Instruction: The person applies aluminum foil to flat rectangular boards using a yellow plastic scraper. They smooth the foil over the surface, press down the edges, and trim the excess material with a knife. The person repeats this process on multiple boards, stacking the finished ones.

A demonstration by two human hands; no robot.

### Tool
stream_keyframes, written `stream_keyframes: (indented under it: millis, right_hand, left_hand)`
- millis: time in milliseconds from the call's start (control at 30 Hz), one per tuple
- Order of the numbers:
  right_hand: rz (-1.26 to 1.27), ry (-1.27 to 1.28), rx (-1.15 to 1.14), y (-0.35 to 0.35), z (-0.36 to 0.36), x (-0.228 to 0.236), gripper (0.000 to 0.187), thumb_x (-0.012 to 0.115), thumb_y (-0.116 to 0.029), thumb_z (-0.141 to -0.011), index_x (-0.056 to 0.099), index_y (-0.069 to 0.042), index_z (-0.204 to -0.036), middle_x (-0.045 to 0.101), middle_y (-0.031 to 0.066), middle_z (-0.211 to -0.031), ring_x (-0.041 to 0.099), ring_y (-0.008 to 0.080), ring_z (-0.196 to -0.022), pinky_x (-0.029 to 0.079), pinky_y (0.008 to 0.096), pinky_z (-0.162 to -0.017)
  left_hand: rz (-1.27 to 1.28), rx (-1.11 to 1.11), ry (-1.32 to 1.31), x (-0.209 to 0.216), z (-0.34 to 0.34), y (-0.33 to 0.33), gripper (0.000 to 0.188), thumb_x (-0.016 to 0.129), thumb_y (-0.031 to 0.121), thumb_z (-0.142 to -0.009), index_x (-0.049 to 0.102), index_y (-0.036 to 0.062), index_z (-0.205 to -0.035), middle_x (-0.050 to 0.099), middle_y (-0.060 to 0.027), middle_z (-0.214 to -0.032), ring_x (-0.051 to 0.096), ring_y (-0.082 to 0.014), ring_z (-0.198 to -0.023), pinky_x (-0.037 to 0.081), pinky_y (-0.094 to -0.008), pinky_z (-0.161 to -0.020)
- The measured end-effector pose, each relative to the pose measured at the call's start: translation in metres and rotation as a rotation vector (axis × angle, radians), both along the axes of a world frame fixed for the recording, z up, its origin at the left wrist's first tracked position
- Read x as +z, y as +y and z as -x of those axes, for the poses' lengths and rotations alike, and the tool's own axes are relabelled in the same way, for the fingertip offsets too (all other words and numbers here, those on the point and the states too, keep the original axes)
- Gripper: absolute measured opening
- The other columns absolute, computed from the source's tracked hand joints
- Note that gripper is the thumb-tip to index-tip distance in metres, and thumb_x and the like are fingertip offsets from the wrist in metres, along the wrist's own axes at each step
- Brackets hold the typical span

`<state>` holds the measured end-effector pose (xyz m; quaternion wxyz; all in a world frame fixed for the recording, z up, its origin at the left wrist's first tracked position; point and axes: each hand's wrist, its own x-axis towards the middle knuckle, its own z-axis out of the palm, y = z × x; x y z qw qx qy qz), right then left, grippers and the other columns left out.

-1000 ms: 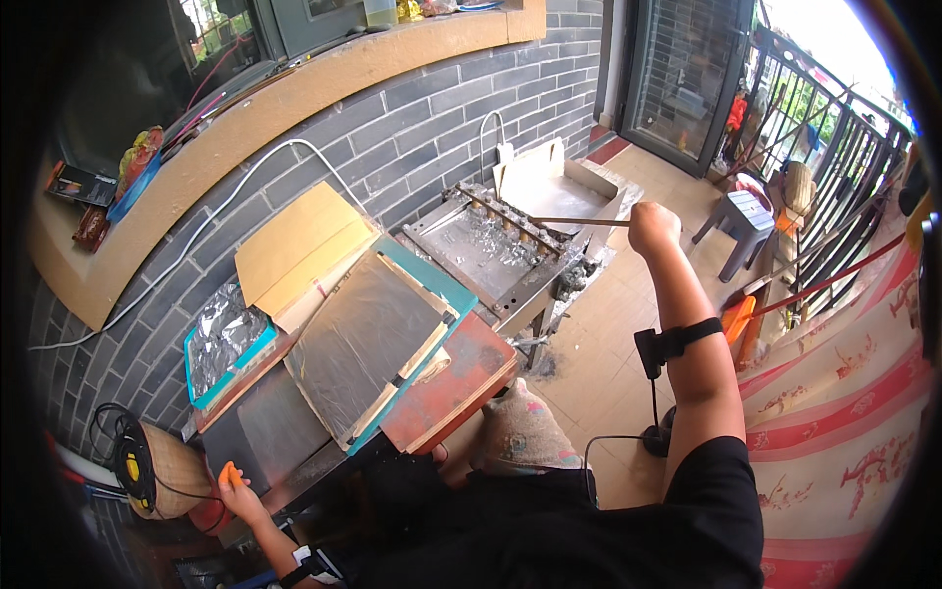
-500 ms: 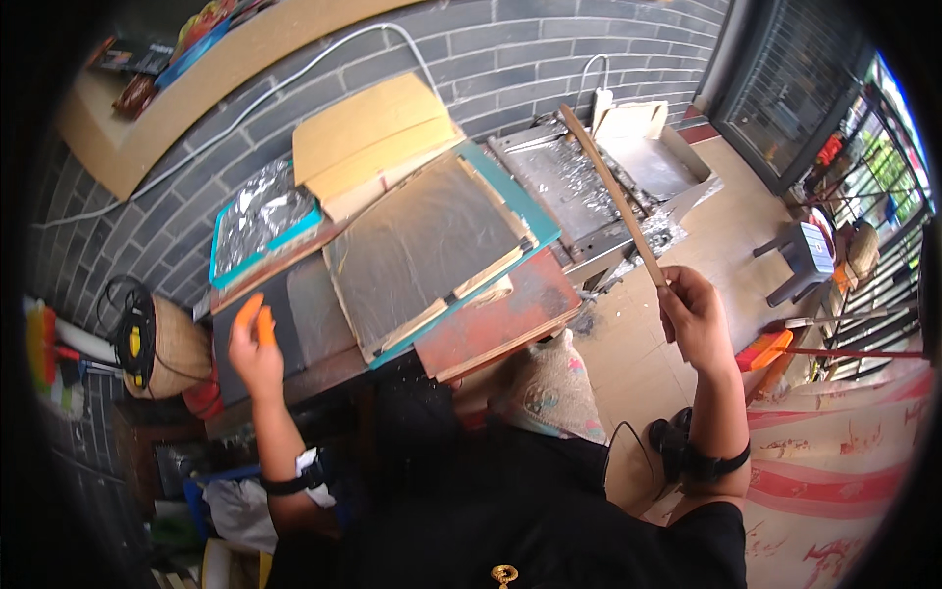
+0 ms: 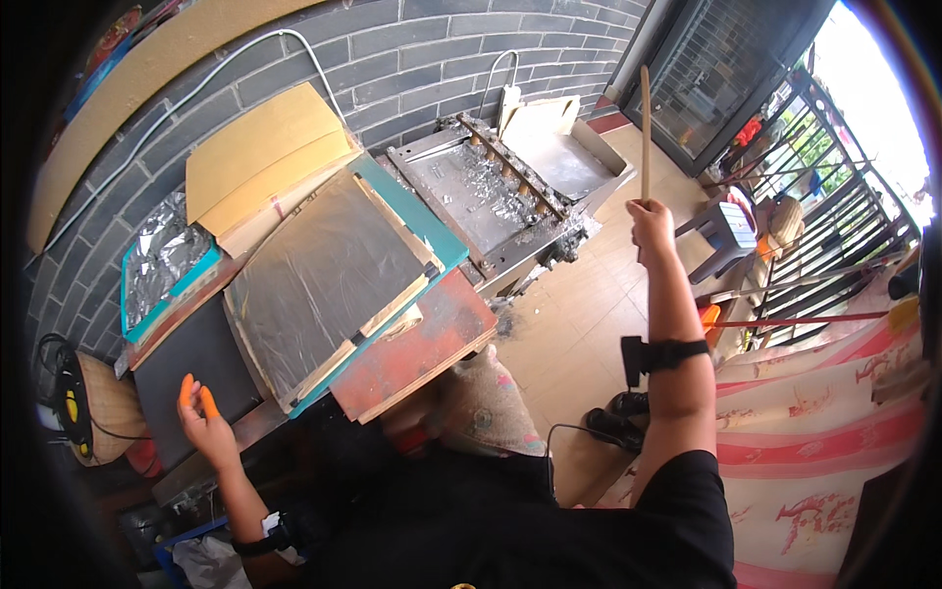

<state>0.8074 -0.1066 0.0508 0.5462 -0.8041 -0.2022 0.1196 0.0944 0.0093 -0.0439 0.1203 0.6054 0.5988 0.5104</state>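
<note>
My right hand (image 3: 652, 228) is closed round the lower end of a long, thin wooden stick (image 3: 646, 128), which rises upright over the floor. Low at the left, my left hand (image 3: 211, 434) is held with fingers apart and nothing in it. Orange finger covers (image 3: 208, 401) sit on two of its fingertips. Beside it is a dark board (image 3: 201, 368) at the worktable's left. A broad pad (image 3: 329, 280) with a dark, film-like top and worn pale edges lies on a teal board (image 3: 439, 247), right of my left hand.
A reddish board (image 3: 432, 334) juts from the worktable's front. Farther back are a yellow cardboard folder (image 3: 265, 162), a teal tray of silvery foil (image 3: 167, 260) and a metal machine (image 3: 471, 191) strewn with foil scraps. A grey stool (image 3: 724, 236) and black shoes (image 3: 615, 427) are on the floor.
My right arm has stretched forward, and the stick has swung from leaning left to nearly upright. My view has turned right, so the table shows farther left. My left hand stays empty.
</note>
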Motion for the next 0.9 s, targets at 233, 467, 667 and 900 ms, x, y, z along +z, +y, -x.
stream_keyframes:
  millis: [233, 467, 667, 900]
  right_hand:
    - [0.429, -0.091, -0.143, 0.078, -0.025, -0.051, 0.046, 0.079, -0.042, -0.077, 0.055, -0.006, -0.065, 0.049, 0.0016, -0.052, 0.047, 0.0141, -0.039, 0.035, 0.0321, -0.035]
    - [0.539, -0.102, -0.047, 0.086, -0.028, -0.054, 0.025, 0.070, -0.023, -0.077, 0.061, -0.001, -0.070, 0.053, 0.0063, -0.054, 0.049, 0.0179, -0.042, 0.037, 0.0366, -0.038]
    - [0.545, -0.078, 0.130, 0.089, -0.028, -0.038, 0.039, 0.063, -0.031, -0.091, 0.059, 0.002, -0.071, 0.056, 0.0099, -0.057, 0.054, 0.0214, -0.046, 0.043, 0.0388, -0.044]
    - [0.837, -1.027, 0.078, 0.026, -0.018, 0.115, 0.020, 0.056, -0.024, -0.090, 0.072, -0.022, -0.101, 0.070, 0.0152, -0.095, 0.067, 0.0325, -0.090, 0.052, 0.0413, -0.081]
  left_hand:
    - [0.034, 0.025, 0.005, -0.001, 0.003, -0.012, 0.030, 0.055, 0.003, -0.095, 0.058, 0.0022, -0.125, 0.061, -0.0080, -0.116, 0.058, -0.0165, -0.104, 0.045, -0.0289, -0.092]
    - [0.029, 0.017, -0.068, -0.001, -0.001, -0.018, 0.031, 0.051, 0.000, -0.096, 0.055, -0.0022, -0.127, 0.059, -0.0102, -0.121, 0.057, -0.0175, -0.110, 0.045, -0.0291, -0.098]
    - [0.085, -0.017, -0.090, 0.001, -0.002, -0.012, 0.032, 0.051, -0.002, -0.095, 0.055, -0.0023, -0.127, 0.059, -0.0100, -0.122, 0.057, -0.0174, -0.110, 0.045, -0.0289, -0.098]
    - [0.065, 0.021, -0.004, 0.002, -0.003, -0.009, 0.031, 0.053, -0.002, -0.094, 0.056, -0.0014, -0.125, 0.060, -0.0095, -0.119, 0.058, -0.0172, -0.107, 0.046, -0.0288, -0.095]
